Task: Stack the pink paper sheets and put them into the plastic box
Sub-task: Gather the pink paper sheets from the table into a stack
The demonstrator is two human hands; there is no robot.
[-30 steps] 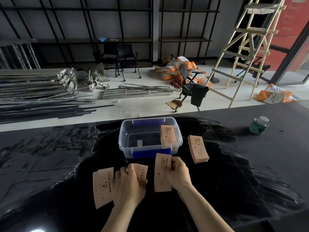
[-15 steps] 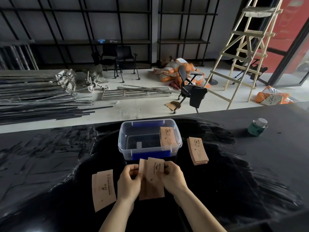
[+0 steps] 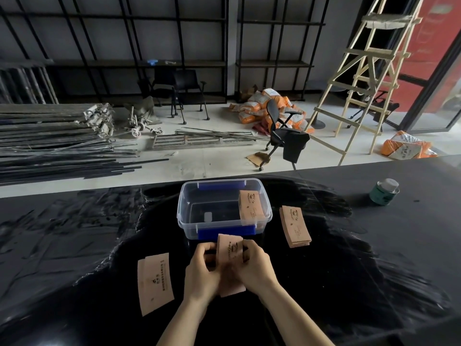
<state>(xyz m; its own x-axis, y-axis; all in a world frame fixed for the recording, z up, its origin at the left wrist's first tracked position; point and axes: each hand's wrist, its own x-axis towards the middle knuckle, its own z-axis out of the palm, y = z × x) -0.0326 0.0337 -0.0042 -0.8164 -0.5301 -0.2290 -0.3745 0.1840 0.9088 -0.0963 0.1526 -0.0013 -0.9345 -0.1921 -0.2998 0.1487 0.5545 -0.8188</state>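
Observation:
A small stack of pink paper sheets (image 3: 230, 250) is pinched between my left hand (image 3: 202, 273) and my right hand (image 3: 254, 267), just in front of the clear plastic box (image 3: 187, 213) with blue clips. Inside the box, more pink sheets (image 3: 250, 207) lean against its right side. Another pile of pink sheets (image 3: 295, 226) lies on the black table to the right of the box. Two overlapping pink sheets (image 3: 154, 282) lie flat to the left of my hands.
A green tin with a white lid (image 3: 384, 191) stands at the far right of the black table (image 3: 374, 258). Beyond the table's far edge are an office chair (image 3: 283, 133), a wooden ladder (image 3: 361, 76), metal rods (image 3: 55, 148) and orange sacks (image 3: 264, 106).
My hands came together: the sheet in my right hand and the one under my left hand were joined into one stack, now squared up and held nearer the box.

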